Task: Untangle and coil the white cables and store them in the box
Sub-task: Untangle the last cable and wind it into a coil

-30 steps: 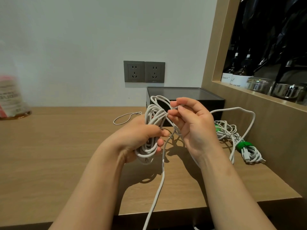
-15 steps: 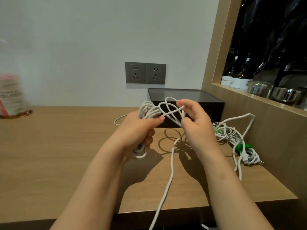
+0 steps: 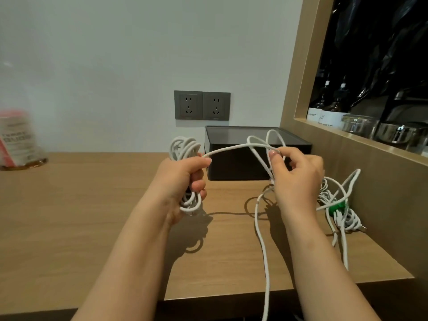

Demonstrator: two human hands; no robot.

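My left hand [image 3: 185, 179] grips a coil of white cable [image 3: 185, 147] whose loops stick out above and below the fist. One strand [image 3: 236, 148] runs from that coil to my right hand [image 3: 298, 179], which pinches the cable where small loops rise above the fingers. From the right hand the cable hangs down and drops over the table's front edge. A black open box [image 3: 257, 156] stands behind both hands against the wall. More white cables bound with green ties [image 3: 338, 208] lie to the right on the table.
The wooden table [image 3: 81, 216] ends at a wood side panel [image 3: 379, 181] on the right, with a shelf of bottles and metal bowls above. Two grey wall sockets [image 3: 202, 105] sit above the box. A blurred red and white container [image 3: 18, 140] stands far left.
My hands have drawn apart, the left going left and the right going right. The strand between them is pulled out longer, and the loops now stand over the right hand.
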